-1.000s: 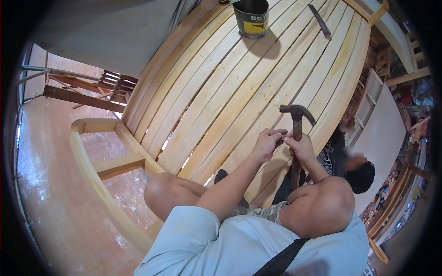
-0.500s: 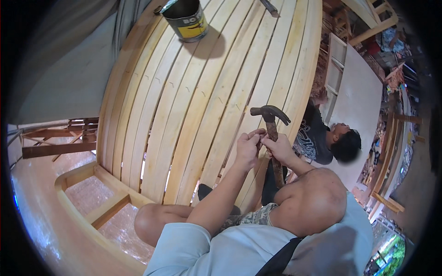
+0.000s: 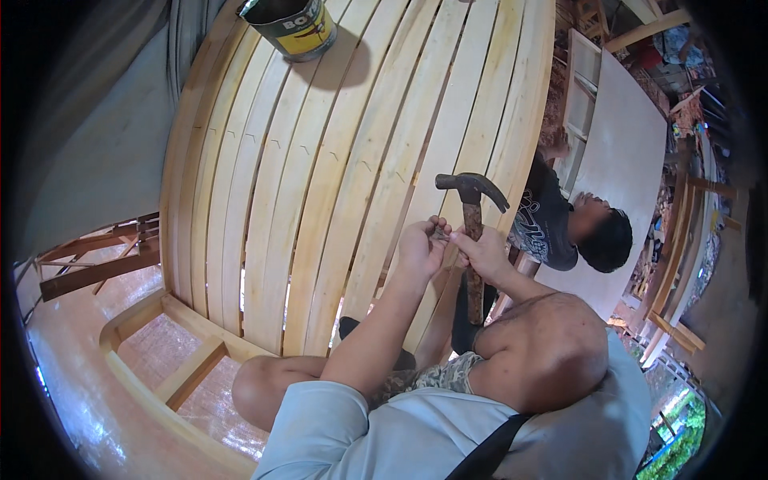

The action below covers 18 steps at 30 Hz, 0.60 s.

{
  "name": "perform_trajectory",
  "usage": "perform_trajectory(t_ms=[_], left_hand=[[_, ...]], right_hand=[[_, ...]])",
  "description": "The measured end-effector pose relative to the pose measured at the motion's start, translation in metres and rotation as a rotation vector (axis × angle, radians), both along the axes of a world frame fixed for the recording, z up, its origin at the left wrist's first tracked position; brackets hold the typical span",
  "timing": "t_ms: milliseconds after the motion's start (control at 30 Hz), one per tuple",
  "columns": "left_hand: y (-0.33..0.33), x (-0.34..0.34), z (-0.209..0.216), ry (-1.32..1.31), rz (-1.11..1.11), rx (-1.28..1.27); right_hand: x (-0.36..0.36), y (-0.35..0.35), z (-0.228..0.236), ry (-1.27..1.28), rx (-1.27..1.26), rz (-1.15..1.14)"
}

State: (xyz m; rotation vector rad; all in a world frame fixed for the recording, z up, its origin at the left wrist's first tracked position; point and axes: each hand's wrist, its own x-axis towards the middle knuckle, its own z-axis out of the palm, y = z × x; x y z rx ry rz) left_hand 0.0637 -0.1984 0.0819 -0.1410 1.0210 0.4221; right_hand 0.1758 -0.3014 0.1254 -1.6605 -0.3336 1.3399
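Observation:
My right hand (image 3: 485, 254) grips a claw hammer (image 3: 472, 210) upright, its dark head above the fist and its worn handle hanging below. My left hand (image 3: 419, 248) is curled palm up, pinching small thin pieces that look like nails (image 3: 438, 234). The thumb and fingertips of my right hand meet it there. Both hands are over a curved panel of pale wooden slats (image 3: 376, 148). Across the slats runs a row of thin nails (image 3: 305, 149), partly sunk and standing out of the wood.
A dark metal can (image 3: 300, 38) with a yellow band stands on the slats at the far left. A person (image 3: 552, 216) is close by on the right, beside a pale board (image 3: 620, 120). A wooden frame (image 3: 192, 370) lies at lower left. Grey cloth (image 3: 104, 120) hangs at left.
My view has shifted slightly, so the can sits farther up and left. My left hand has turned palm up and opened a little from the right. The hammer stays in my right hand.

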Motion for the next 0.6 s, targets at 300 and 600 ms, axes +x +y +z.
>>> perform_trajectory(t_ms=[300, 600], left_hand=[[0.029, 0.005, 0.011, -0.081, -0.035, 0.117], [0.032, -0.001, 0.011, 0.368, -0.897, 0.851]], right_hand=[[0.009, -0.004, 0.012, -0.024, 0.012, 0.072], [0.032, -0.012, -0.009, -0.447, -0.229, 0.129]])
